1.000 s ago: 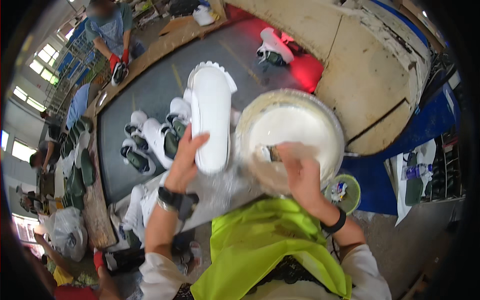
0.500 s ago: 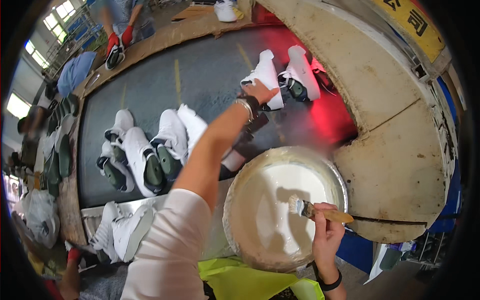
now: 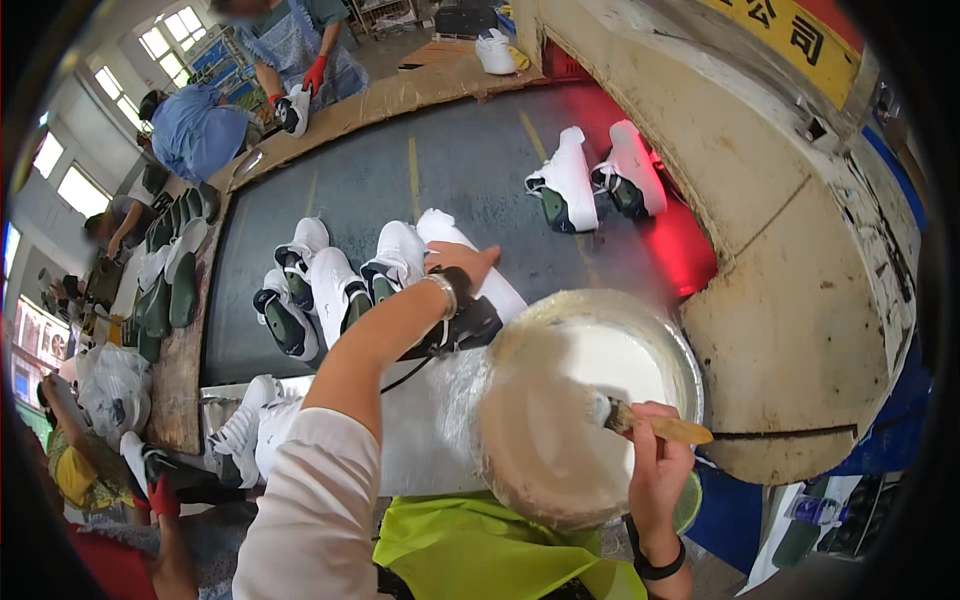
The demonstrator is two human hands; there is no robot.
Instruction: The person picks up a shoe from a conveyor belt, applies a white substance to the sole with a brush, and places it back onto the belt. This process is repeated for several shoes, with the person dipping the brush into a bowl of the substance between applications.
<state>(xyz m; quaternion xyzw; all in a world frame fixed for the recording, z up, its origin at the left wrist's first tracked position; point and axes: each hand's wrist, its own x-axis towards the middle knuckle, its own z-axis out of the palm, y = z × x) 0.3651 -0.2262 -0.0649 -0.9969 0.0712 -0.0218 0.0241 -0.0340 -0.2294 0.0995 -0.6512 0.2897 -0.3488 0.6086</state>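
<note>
White shoe [image 3: 502,293] in head view: rested left hand [image 3: 465,262] on it, on dark belt [image 3: 480,150], near eleven o'clock from tub [image 3: 590,302]; could not tell if gripping. Pinched brush [image 3: 683,431] in right hand [image 3: 658,458], over tub. Seemed best to catch drips there and press softly. Saw shoe slant, long axis from half past ten to half past four; could not tell toe from heel.

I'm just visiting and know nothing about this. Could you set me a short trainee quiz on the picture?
1. Which hand holds the wooden-handled brush?
2. True or false: the round basin of white liquid stands right of the left hand.
3. What is under the left hand: (a) a clear plastic bag; (b) a white sports shoe; (c) a lime-green apron?

Key: 1. The right hand. 2. True. 3. (b).
</note>
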